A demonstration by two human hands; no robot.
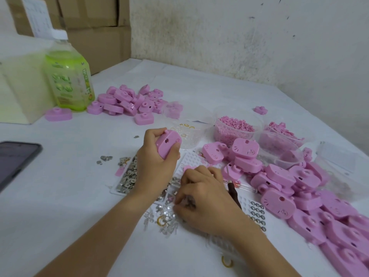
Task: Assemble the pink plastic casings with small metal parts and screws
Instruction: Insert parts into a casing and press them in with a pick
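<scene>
One pink casing (167, 143) is gripped in the left hand (155, 162), raised just above the white surface (69, 196), while the right hand (203, 196) has curled fingers (180, 193) pinching small metal parts (189, 203) lying there.

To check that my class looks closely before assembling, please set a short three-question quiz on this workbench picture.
1. True or false: the left hand grips a pink casing.
2. The right hand has its fingertips at: A the small metal parts, B the phone, C the pellet tub.
3. Fill in: the green bottle stands to the ___ of the far casing pile.
Key: 1 true; 2 A; 3 left.
</scene>
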